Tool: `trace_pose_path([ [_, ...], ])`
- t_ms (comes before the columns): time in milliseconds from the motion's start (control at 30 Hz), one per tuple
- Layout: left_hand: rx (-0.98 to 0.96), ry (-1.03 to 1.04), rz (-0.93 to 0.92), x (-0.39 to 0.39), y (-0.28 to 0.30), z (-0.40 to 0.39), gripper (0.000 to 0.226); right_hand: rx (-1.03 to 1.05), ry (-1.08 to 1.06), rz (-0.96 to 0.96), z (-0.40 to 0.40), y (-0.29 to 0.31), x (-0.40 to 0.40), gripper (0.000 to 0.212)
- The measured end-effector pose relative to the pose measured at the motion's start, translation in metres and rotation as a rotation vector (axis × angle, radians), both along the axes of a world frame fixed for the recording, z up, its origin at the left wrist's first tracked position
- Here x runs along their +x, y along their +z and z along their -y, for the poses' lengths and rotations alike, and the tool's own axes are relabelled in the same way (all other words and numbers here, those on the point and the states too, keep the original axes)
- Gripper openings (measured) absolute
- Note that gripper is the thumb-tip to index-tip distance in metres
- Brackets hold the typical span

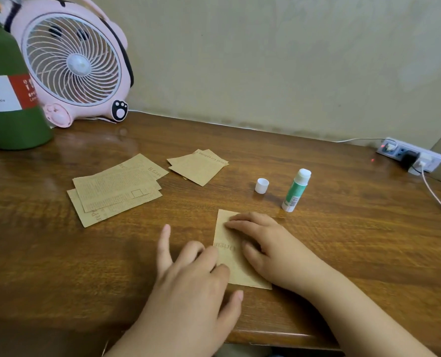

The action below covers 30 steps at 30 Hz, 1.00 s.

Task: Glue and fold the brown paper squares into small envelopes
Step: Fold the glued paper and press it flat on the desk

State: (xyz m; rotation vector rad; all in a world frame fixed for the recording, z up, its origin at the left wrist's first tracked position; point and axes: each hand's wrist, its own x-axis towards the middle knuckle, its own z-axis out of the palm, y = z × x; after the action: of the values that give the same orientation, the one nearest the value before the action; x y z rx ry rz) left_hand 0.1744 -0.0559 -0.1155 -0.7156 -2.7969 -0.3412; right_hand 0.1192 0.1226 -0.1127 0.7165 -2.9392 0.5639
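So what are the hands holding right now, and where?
Nothing gripped: both the left hand and right hand press flat on the folded paper.

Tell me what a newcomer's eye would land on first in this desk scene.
Both hands press a folded brown paper flat at the near edge of the wooden desk: the left hand at its left edge, the right hand on top. The pink fan stands at the far left corner beside a green bottle. An uncapped glue stick stands right of centre, its white cap beside it.

A pink fan (79, 61), green bottle (6, 81) and, seemingly, a power strip (411, 157) sit on the table (356, 240).
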Motion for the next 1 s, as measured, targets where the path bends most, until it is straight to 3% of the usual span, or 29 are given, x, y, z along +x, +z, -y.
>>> trace_pose_path([
  [67,-0.027,0.003,0.15,-0.013,0.017,-0.003,0.046,-0.018,0.032,0.033,-0.001,0.005,-0.004,0.048],
  [133,-0.027,0.003,0.174,-0.035,0.016,0.001,0.048,-0.028,0.026,0.028,0.0,0.007,-0.006,0.048],
  [267,-0.031,-0.022,0.282,-0.068,0.011,0.006,0.08,-0.012,-0.033,-0.043,0.015,0.001,-0.009,0.052],
  [567,-0.104,0.003,0.245,-0.07,0.002,0.007,0.084,0.052,-0.262,-0.085,-0.014,0.004,0.001,0.04],
  [800,-0.09,0.0,0.211,-0.068,-0.001,0.006,0.103,0.21,-0.208,-0.189,0.019,-0.003,-0.004,0.058],
  [1000,-0.105,0.001,0.234,-0.067,-0.001,0.007,0.105,0.281,-0.312,-0.154,-0.027,0.004,0.002,0.075],
])
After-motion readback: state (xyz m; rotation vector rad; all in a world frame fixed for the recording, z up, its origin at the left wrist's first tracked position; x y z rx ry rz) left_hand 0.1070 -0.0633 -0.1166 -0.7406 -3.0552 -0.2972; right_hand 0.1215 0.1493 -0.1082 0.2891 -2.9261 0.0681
